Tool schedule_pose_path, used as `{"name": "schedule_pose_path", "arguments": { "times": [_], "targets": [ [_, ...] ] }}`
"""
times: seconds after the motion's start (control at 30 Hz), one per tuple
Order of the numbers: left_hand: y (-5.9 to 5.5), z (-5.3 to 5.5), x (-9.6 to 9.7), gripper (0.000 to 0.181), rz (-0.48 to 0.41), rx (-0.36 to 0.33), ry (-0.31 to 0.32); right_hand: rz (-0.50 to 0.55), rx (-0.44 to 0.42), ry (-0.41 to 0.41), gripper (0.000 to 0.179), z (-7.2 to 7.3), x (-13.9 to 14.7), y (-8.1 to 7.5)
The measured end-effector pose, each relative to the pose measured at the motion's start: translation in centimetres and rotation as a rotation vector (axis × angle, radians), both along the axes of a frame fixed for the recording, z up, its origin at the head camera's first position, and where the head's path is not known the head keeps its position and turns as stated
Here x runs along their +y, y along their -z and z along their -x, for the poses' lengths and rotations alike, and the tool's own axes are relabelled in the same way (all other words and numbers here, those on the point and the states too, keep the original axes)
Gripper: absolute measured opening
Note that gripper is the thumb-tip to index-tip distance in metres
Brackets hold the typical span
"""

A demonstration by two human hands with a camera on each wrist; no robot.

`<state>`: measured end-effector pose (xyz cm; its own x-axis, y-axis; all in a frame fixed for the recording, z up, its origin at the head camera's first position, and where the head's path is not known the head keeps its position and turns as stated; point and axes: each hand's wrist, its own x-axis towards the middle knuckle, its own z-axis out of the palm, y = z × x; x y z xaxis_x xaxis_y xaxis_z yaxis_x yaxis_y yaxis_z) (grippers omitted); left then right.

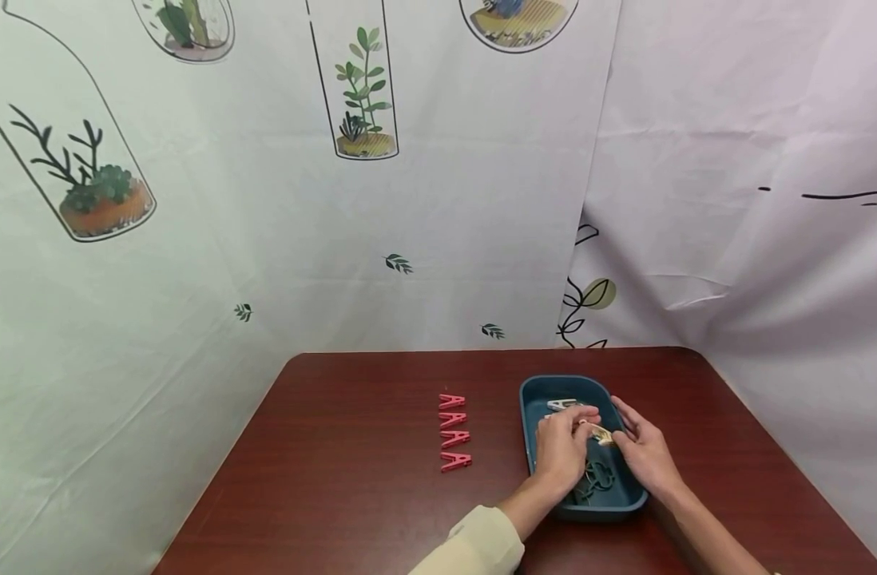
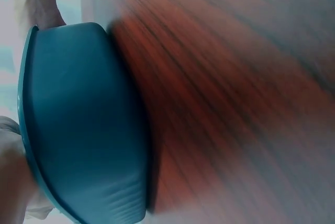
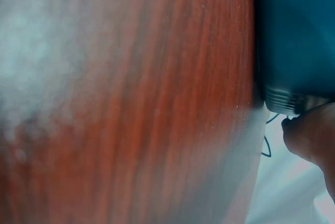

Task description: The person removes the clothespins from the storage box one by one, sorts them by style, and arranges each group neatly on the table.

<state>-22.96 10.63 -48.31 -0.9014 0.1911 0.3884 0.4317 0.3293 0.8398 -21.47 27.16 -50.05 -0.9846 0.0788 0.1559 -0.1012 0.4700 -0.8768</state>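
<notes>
Above the blue tray, my left hand reaches in from the left with its fingers bent at a pale yellow clothespin. From the right, my right hand pinches the same clothespin at its other end, its upper fingers near the tray's right rim. A white clothespin lies in the far part of the tray. Dark green clothespins are heaped in the near part, partly covered by the left hand. The left wrist view shows mainly the tray's outer wall.
Several red clothespins lie in a column on the brown table, left of the tray. A white cloth printed with plants hangs behind the table.
</notes>
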Motion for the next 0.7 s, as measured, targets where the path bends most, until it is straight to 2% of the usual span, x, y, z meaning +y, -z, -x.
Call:
{"name": "schedule_pose_path", "arguments": {
  "times": [0.07,0.3,0.53,0.7],
  "targets": [
    [-0.1,0.1,-0.3,0.02,-0.007,-0.008,0.008,-0.002,-0.003,0.0,0.059,0.0,-0.1,0.0],
    [-0.7,0.8,-2.3,0.018,-0.052,0.039,0.036,0.001,-0.019,-0.012,0.059,-0.1,-0.1,-0.1],
    [-1.3,2.6,-5.4,0.011,-0.149,0.06,0.072,-0.002,-0.01,-0.014,0.06,-0.2,-0.2,-0.2],
    [-1.7,3.9,-7.9,0.011,-0.195,0.045,0.027,-0.004,-0.004,-0.015,0.06,-0.3,-0.2,-0.2]
  ]
}}
